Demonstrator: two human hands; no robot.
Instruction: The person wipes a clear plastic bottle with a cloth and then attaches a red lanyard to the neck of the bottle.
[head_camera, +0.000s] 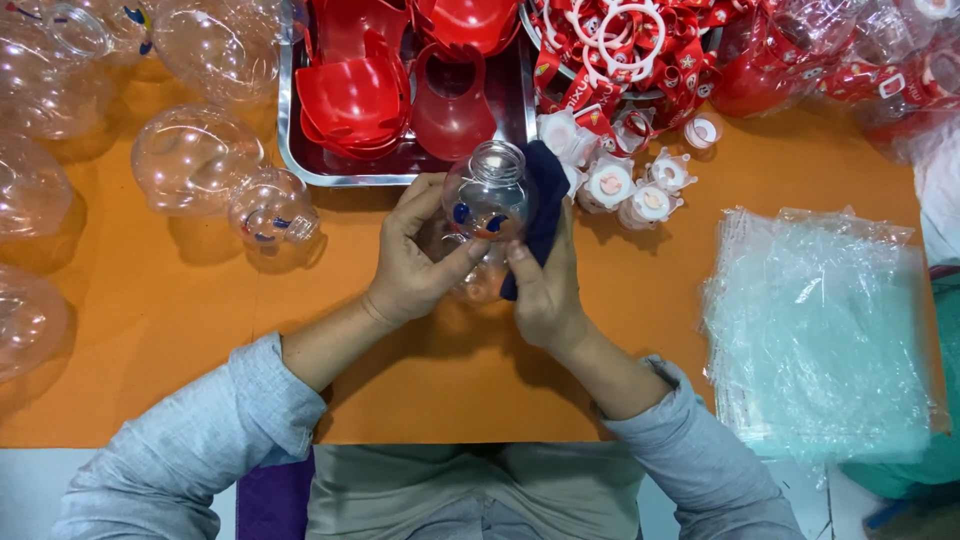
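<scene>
Clear bottle gripped between left hand and right hand, which clasps a dark cloth.

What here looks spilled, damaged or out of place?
Nothing stands out. The left hand holds a clear bottle while the right hand presses a dark cloth against it; neither looks damaged.
</scene>
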